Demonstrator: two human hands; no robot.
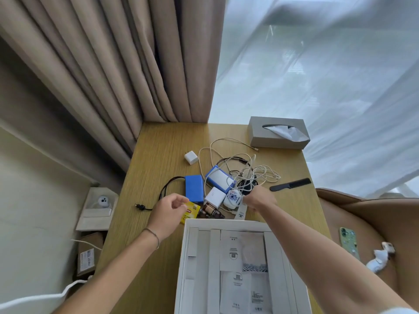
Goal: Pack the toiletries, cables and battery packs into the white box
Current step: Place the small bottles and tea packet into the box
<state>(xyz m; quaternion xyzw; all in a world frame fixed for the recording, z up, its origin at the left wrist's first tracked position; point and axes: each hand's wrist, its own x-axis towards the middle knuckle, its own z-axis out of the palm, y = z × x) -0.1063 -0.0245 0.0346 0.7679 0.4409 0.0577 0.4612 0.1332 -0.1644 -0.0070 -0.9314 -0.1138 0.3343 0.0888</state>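
The open white box [184,250] stands at the table's near edge with several white sachets inside. Beyond it lie a blue battery pack [194,188], a second blue-edged battery pack [219,179], a white charger block [214,197], a tangle of white and black cables [247,171], a white plug [191,157] and a black comb [291,184]. My left hand [169,214] hovers over a yellow packet [190,213], fingers curled, nothing clearly gripped. My right hand [259,199] is closed beside a white-and-blue patterned item [232,199]; what it grips is hidden.
A grey tissue box [278,132] sits at the table's far right corner. Curtains hang behind the table. To the right, a tan seat holds a green phone [349,242]. Cardboard boxes and a white cable lie on the floor at left.
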